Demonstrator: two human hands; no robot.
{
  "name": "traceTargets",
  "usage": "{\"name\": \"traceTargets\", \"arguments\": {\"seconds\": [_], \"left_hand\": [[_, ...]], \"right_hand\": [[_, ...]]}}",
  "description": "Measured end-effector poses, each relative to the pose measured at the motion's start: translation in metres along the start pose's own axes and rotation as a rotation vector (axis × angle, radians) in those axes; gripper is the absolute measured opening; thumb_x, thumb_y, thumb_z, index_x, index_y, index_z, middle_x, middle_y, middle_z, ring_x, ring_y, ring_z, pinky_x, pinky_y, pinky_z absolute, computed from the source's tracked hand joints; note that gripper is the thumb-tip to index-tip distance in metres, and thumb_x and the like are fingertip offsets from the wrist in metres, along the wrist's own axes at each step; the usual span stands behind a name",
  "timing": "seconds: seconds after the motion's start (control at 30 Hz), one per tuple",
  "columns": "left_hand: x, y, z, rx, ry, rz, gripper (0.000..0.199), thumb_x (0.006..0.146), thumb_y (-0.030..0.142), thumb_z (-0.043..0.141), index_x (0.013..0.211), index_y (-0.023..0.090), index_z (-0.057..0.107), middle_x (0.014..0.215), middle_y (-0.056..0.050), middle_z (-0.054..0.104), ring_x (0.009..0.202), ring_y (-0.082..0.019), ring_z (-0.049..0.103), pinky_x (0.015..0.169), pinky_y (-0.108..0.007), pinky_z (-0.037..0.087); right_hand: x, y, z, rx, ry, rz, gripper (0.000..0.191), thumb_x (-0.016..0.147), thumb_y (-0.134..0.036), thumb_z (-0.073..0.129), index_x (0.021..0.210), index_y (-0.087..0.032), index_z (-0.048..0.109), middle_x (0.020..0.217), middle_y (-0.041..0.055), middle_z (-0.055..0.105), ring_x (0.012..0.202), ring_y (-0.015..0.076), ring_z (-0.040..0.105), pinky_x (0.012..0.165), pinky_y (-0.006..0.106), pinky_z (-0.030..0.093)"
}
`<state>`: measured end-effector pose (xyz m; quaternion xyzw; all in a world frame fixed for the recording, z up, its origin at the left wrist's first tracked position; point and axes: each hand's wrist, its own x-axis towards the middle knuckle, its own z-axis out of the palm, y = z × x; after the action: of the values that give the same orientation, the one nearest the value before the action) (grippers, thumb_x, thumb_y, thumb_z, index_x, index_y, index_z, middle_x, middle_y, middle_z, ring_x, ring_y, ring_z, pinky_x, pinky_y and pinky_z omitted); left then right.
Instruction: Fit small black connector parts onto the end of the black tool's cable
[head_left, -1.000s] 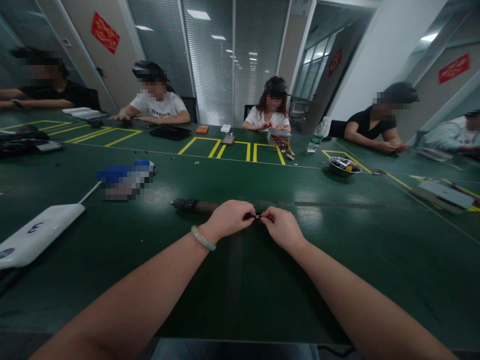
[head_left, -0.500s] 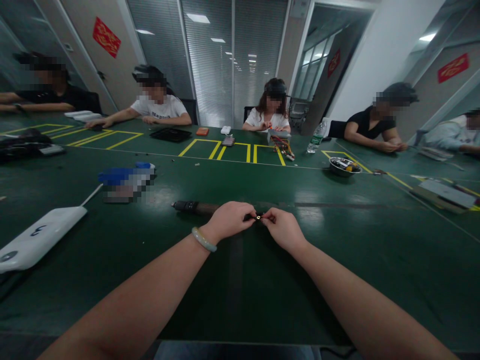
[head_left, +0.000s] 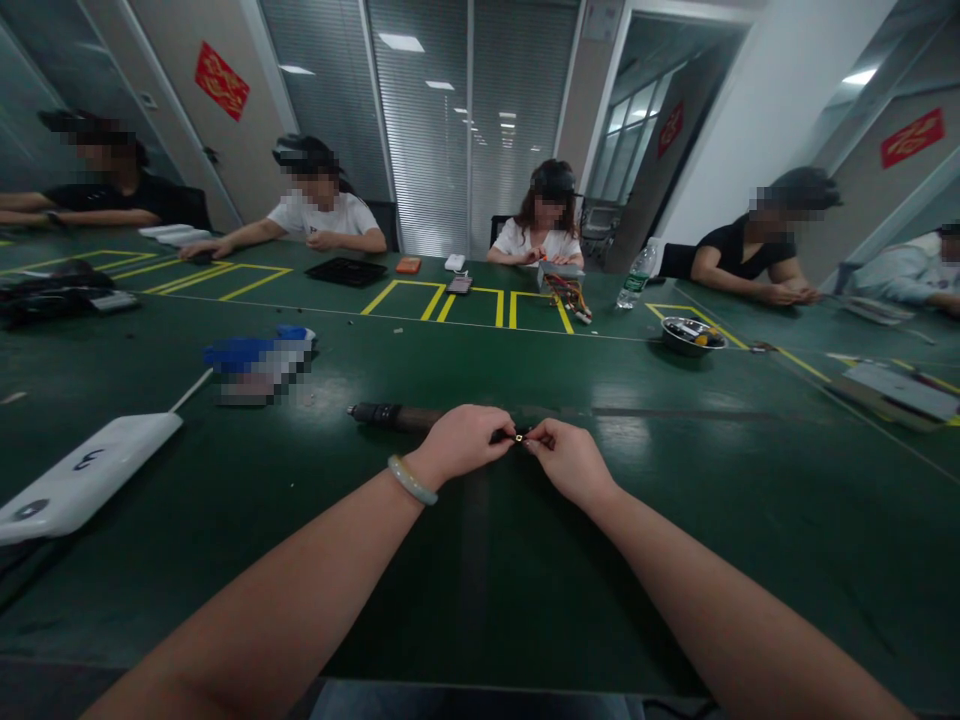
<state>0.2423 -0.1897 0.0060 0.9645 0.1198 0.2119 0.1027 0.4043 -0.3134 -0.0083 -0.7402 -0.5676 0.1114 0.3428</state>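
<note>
Gold, squarish metal bit [head_left: 519, 438], pinched by the left hand [head_left: 472, 437] and right hand [head_left: 568, 457], fingers nearly closed, could drop if they slip.

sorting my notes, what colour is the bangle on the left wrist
The bangle is pale grey-green; it shows in the current head view.

dim room, tabletop glare, stretched edges

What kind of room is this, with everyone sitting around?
Probably an office meeting room used as a workshop: a long green table, glass partitions with blinds, and wired parts.
</note>
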Motion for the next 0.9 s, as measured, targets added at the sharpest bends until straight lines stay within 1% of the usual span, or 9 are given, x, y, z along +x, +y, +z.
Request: {"name": "traceTargets", "arguments": {"seconds": [0.17,0.5,0.73,0.8,0.9], "left_hand": [[0.0,-0.001,0.001,0.007,0.003,-0.004,0.015,0.085,0.03,0.06,0.097,0.023,0.065,0.095,-0.001,0.069,0.088,-0.018,0.064,0.083,-0.032,0.048],[0.0,-0.002,0.002,-0.019,-0.009,0.012,0.014,0.085,0.028,0.059,0.097,0.022,0.065,0.097,-0.002,0.068,0.091,-0.018,0.063,0.087,-0.032,0.047],[0.001,-0.001,0.003,-0.025,-0.002,-0.007,0.014,0.087,0.029,0.059,0.096,0.022,0.066,0.097,-0.001,0.068,0.091,-0.017,0.063,0.086,-0.032,0.048],[0.0,0.0,0.002,-0.024,-0.002,-0.011,0.013,0.087,0.029,0.059,0.095,0.022,0.066,0.096,-0.001,0.068,0.09,-0.017,0.063,0.085,-0.032,0.048],[0.001,0.0,0.003,-0.018,-0.001,-0.009,0.012,0.087,0.029,0.059,0.094,0.022,0.066,0.095,-0.001,0.069,0.088,-0.017,0.064,0.084,-0.033,0.048]], "right_hand": [[0.0,0.0,0.0,-0.021,0.01,0.006,0.005,0.084,-0.021,0.064,0.082,-0.022,0.068,0.073,-0.0036,0.066,0.065,0.0135,0.058,0.058,0.023,0.037],[0.001,-0.001,0.005,-0.031,0.027,-0.02,0.003,0.084,-0.02,0.065,0.085,-0.022,0.067,0.078,-0.0028,0.067,0.07,0.0141,0.06,0.063,0.023,0.04],[0.004,-0.003,0.007,-0.042,0.018,-0.021,0.005,0.086,-0.019,0.062,0.086,-0.021,0.067,0.081,-0.0012,0.067,0.074,0.0151,0.061,0.065,0.024,0.041],[0.007,-0.003,0.007,-0.052,0.012,-0.035,0.008,0.086,-0.018,0.062,0.091,-0.022,0.067,0.081,-0.0013,0.066,0.076,0.0151,0.062,0.067,0.024,0.042],[0.013,-0.002,0.007,-0.091,0.005,-0.009,0.03,0.085,-0.017,0.064,0.115,-0.02,0.062,0.08,-0.0004,0.066,0.078,0.0167,0.062,0.067,0.024,0.042]]}}
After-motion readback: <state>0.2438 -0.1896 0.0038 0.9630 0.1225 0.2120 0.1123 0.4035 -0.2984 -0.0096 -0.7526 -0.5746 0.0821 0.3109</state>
